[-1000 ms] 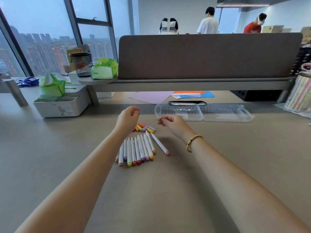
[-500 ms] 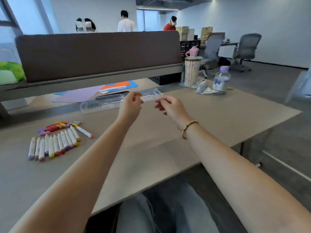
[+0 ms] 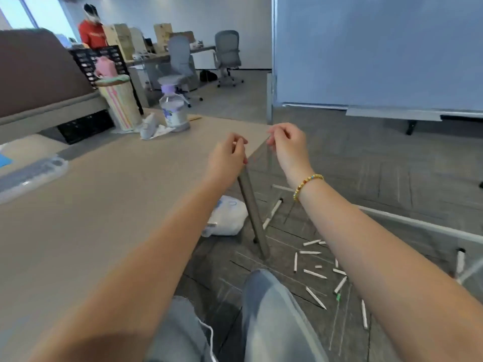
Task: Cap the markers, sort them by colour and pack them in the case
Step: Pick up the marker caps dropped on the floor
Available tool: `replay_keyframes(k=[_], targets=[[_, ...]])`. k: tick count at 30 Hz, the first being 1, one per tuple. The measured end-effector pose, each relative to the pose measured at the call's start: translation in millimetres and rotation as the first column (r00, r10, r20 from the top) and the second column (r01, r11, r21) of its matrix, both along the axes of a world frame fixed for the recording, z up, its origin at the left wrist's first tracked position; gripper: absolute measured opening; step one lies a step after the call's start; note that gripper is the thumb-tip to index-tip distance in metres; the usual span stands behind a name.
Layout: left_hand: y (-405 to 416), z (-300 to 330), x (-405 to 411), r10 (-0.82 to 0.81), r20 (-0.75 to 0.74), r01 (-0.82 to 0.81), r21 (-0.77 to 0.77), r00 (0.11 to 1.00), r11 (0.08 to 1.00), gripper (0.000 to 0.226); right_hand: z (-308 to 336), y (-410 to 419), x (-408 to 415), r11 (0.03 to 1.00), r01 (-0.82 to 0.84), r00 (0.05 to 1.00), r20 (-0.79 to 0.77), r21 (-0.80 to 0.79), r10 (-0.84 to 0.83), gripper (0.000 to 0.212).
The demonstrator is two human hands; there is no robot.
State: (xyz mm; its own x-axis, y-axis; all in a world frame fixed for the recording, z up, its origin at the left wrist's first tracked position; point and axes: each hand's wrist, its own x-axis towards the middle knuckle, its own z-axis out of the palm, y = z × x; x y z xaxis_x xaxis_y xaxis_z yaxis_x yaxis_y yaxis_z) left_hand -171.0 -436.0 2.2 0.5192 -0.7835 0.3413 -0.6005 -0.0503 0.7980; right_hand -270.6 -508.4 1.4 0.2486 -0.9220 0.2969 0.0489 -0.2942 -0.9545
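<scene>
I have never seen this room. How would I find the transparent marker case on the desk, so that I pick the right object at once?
Start from the wide beige desk and follow it to its far left edge. There, just in front of the brown divider panel, lies the marker case: long, flat and see-through. Unlike the upright water bottle and the striped cup further right, it lies flat.

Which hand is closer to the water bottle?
The left hand. It hangs in the air past the desk's corner, just right of and below the bottle. The right hand is farther right, off the desk over the floor.
</scene>
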Motion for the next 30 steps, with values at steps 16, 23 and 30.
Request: replay_keyframes(k=[16,23,30], targets=[[-181,-232,-74,-0.29,-0.159,0.33,0.501,0.944,0.8,0.017,-242,-150,-111,0.895,0.372,0.865,-0.443,0.247,-0.237,0.03],[-268,-391,-76,-0.242,-0.171,0.287,0.735,0.955,0.615,0.023,-409,-215,-127,0.87,0.304,0.73,-0.682,0.389,0.05,0.021],[-310,-534,-78,-0.221,-0.148,0.24,0.845,0.964,0.478,0.034,-565,-232,-130,0.833,0.238,0.494,-0.801,0.499,0.338,0.026]])
